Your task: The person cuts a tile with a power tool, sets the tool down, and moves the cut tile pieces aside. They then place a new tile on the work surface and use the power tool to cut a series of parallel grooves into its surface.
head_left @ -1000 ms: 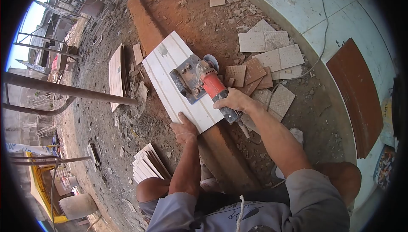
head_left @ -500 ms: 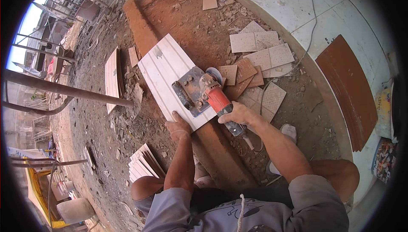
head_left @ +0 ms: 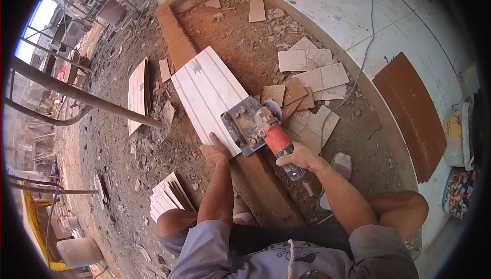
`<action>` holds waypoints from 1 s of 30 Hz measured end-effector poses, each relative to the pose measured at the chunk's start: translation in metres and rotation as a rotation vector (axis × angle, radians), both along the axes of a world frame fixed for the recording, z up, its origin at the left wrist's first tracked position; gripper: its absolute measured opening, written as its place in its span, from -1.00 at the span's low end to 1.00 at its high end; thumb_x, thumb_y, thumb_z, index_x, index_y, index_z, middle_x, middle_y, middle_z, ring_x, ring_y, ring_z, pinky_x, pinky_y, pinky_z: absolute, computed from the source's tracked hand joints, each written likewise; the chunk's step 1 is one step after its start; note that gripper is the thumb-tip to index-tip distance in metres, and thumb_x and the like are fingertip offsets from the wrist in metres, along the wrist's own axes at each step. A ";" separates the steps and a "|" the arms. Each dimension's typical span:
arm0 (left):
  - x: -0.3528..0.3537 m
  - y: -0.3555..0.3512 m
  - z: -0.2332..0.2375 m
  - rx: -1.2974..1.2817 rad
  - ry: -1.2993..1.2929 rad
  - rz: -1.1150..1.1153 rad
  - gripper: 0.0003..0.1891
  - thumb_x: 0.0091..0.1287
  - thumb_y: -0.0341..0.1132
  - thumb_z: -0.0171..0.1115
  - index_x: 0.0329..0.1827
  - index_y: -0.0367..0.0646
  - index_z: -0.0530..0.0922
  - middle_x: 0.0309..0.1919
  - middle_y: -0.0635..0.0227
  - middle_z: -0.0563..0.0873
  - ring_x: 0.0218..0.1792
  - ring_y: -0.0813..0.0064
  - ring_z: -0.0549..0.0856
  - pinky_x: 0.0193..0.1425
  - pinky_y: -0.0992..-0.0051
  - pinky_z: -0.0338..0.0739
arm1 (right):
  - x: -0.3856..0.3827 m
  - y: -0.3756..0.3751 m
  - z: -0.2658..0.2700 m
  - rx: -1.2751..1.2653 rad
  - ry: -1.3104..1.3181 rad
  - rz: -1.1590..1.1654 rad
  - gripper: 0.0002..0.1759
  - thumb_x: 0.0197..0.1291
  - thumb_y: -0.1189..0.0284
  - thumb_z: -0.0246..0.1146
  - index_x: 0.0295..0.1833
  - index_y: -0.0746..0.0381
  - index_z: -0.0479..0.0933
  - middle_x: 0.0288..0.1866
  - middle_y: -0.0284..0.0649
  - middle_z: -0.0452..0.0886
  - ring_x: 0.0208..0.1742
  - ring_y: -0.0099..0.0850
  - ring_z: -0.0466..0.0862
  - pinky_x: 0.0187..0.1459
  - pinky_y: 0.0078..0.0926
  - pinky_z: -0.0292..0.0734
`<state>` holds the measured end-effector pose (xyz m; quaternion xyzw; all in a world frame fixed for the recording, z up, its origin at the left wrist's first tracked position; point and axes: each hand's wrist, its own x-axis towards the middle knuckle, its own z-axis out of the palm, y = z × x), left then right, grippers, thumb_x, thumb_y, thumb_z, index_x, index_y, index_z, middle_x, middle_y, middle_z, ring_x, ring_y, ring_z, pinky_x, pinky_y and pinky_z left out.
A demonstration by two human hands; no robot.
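Note:
A long pale tile with brown stripes (head_left: 204, 87) lies across a raised reddish ledge (head_left: 176, 36). My left hand (head_left: 215, 153) grips the tile's near left corner, thumb on top and the other fingers partly hidden. In my right hand (head_left: 299, 157) is a red and black power cutter (head_left: 276, 138), held by its body. The cutter's metal base plate (head_left: 245, 125) rests on the near end of the tile. Its round disc (head_left: 272, 109) sits at the tile's right edge, beside small brown tile pieces (head_left: 294, 91).
Striped tiles stand in stacks at the left (head_left: 137, 95) and near my left knee (head_left: 171, 197). Broken tiles (head_left: 322, 76) lie right of the ledge. Brown tiles (head_left: 411, 115) and a bucket (head_left: 458, 136) are at far right. A metal pole (head_left: 87, 95) crosses the left side.
The cutter has moved toward me and to the right along the tile, in my right hand. My left hand still holds the tile's corner. The camera view has shifted slightly.

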<state>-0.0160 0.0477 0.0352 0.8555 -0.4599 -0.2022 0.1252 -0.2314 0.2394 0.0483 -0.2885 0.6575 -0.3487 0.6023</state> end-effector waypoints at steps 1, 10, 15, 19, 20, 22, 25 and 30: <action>0.001 0.000 0.000 0.008 -0.003 0.016 -0.20 0.39 0.37 -0.05 0.18 -0.32 0.42 0.13 -0.12 0.63 0.14 -0.17 0.64 0.21 -0.03 0.49 | 0.002 0.005 0.000 0.000 0.005 0.003 -0.26 -0.19 0.11 0.59 0.08 0.31 0.57 -0.15 -0.12 0.72 -0.13 -0.33 0.72 -0.01 -0.34 0.59; 0.004 -0.001 0.004 0.019 0.041 0.052 -0.25 0.38 0.34 0.03 0.17 -0.28 0.44 0.13 -0.10 0.64 0.13 -0.15 0.66 0.21 -0.02 0.49 | 0.020 0.042 -0.002 -0.017 -0.017 -0.067 -0.38 -0.15 0.24 0.56 0.05 0.24 0.56 -0.20 -0.27 0.63 -0.21 -0.45 0.61 -0.10 -0.41 0.55; 0.008 -0.006 -0.001 -0.008 0.070 0.042 -0.27 0.38 0.31 0.06 0.15 -0.29 0.44 0.09 -0.10 0.67 0.11 -0.14 0.67 0.20 -0.02 0.49 | 0.024 0.054 0.004 -0.037 -0.008 -0.132 -0.34 -0.15 0.23 0.56 0.09 0.28 0.55 -0.16 -0.19 0.67 -0.17 -0.39 0.66 -0.04 -0.37 0.57; 0.012 -0.014 -0.008 -0.044 0.105 0.035 -0.30 0.37 0.27 0.11 0.14 -0.30 0.44 0.07 -0.13 0.66 0.10 -0.13 0.68 0.19 -0.03 0.49 | 0.025 0.060 0.022 -0.019 -0.055 -0.127 -0.38 -0.14 0.24 0.55 0.04 0.31 0.54 -0.22 -0.23 0.65 -0.23 -0.44 0.64 -0.10 -0.41 0.56; 0.013 -0.015 -0.010 -0.062 0.136 0.033 -0.30 0.37 0.26 0.13 0.13 -0.31 0.44 0.06 -0.14 0.66 0.09 -0.13 0.68 0.19 -0.04 0.49 | 0.025 0.065 0.024 -0.024 -0.043 -0.140 -0.40 -0.13 0.25 0.54 0.02 0.31 0.54 -0.24 -0.24 0.65 -0.24 -0.46 0.63 -0.12 -0.43 0.56; 0.009 -0.019 -0.007 -0.058 0.148 0.054 -0.33 0.37 0.23 0.14 0.13 -0.31 0.44 0.08 -0.13 0.65 0.13 -0.13 0.65 0.25 -0.02 0.44 | 0.023 0.073 0.036 -0.027 -0.024 -0.155 -0.42 -0.12 0.25 0.54 0.00 0.31 0.55 -0.25 -0.26 0.64 -0.26 -0.47 0.62 -0.15 -0.44 0.55; 0.008 -0.019 -0.011 -0.093 0.097 0.028 -0.36 0.38 0.16 0.17 0.19 -0.29 0.43 0.18 -0.09 0.59 0.26 -0.06 0.56 0.37 -0.02 0.31 | 0.024 0.087 0.062 -0.072 -0.016 -0.246 -0.44 -0.10 0.26 0.53 0.00 0.30 0.54 -0.26 -0.28 0.62 -0.27 -0.49 0.61 -0.16 -0.45 0.55; -0.002 -0.019 -0.037 -0.356 -0.114 -0.144 -0.33 0.38 0.07 0.20 0.38 -0.24 0.35 0.43 0.02 0.35 0.52 0.11 0.24 0.54 -0.14 -0.01 | 0.007 0.097 0.109 -0.184 -0.061 -0.413 -0.47 -0.05 0.27 0.51 -0.01 0.30 0.52 -0.28 -0.35 0.59 -0.29 -0.58 0.56 -0.23 -0.54 0.51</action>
